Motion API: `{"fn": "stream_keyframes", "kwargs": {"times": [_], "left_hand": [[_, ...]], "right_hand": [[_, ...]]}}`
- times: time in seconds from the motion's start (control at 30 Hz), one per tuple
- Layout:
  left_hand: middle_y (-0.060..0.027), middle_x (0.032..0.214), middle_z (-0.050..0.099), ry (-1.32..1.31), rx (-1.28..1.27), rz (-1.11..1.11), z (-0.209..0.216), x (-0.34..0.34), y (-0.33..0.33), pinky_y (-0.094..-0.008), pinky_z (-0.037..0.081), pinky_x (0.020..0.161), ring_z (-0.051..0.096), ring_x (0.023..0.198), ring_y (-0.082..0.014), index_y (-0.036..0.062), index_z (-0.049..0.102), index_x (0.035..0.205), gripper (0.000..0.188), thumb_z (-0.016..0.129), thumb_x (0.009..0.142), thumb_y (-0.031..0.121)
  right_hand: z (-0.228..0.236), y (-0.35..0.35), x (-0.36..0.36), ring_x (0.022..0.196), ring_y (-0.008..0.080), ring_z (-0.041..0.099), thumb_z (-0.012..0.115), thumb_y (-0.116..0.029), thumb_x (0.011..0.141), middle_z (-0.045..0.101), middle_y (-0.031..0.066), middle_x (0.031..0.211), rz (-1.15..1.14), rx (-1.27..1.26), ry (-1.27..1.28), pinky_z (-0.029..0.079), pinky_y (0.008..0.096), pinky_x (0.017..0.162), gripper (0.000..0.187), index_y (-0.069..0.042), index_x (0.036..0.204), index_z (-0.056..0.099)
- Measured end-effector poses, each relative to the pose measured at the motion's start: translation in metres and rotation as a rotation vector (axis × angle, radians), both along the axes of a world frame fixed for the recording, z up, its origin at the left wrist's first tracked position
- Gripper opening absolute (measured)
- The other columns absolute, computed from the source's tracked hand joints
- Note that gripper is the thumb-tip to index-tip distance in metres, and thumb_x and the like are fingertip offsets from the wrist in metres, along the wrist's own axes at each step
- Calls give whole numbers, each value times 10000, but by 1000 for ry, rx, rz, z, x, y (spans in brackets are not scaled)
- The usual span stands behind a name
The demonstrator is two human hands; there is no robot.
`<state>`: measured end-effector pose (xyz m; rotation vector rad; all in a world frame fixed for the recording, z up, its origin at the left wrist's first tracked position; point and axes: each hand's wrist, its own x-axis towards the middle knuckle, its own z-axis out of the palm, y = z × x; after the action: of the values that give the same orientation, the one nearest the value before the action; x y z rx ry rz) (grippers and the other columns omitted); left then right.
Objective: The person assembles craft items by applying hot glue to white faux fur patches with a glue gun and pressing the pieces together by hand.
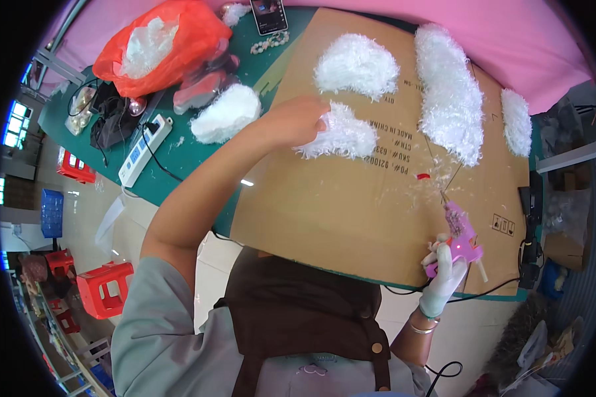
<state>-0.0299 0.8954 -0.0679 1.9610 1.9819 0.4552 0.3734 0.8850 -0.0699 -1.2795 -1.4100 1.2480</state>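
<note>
My bare left hand [299, 121] has its fingers curled at the left edge of a small white fluffy piece [347, 135], which lies on a flat cardboard sheet [298, 212]. In my right hand [442, 281], which wears a white glove with some fingertips bare, is a pink hot glue gun [462, 238]. Its nozzle points away from me over the cardboard, with a glue stick poking out at the back. Another white fluffy piece [357, 65] lies just beyond my left hand. Farther right are a long fluffy strip [449, 92] and a smaller fluffy piece [516, 122].
Left of the cardboard, a white fluffy bundle [228, 114], a red plastic bag [198, 33] with white stuff inside and a power strip [144, 151] rest on the green table [172, 149]. A phone [269, 16] and a beaded bracelet [269, 44] are at the back. A red stool [106, 291] stands on the floor.
</note>
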Motion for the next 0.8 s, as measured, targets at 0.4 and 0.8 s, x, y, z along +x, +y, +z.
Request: {"fn": "stream_keyframes", "kwargs": {"times": [0.4,0.8], "left_hand": [[-146,1261,584,67,215,159,-16,-23,110,-454,448,1031,518,1266,-342,107,591,1297,537,800,822,246],[-214,845,681,-355,263,210,58,53,17,-434,502,678,677,760,-358,25,680,1090,176,618,989,155]], "right_hand": [[-11,-1,1,610,91,546,619,-136,934,626,50,743,-17,-51,33,534,325,811,293,42,1165,587],[-13,-4,2,597,93,565,678,-80,884,625,49,805,-66,-30,83,475,231,613,269,27,1121,607]]}}
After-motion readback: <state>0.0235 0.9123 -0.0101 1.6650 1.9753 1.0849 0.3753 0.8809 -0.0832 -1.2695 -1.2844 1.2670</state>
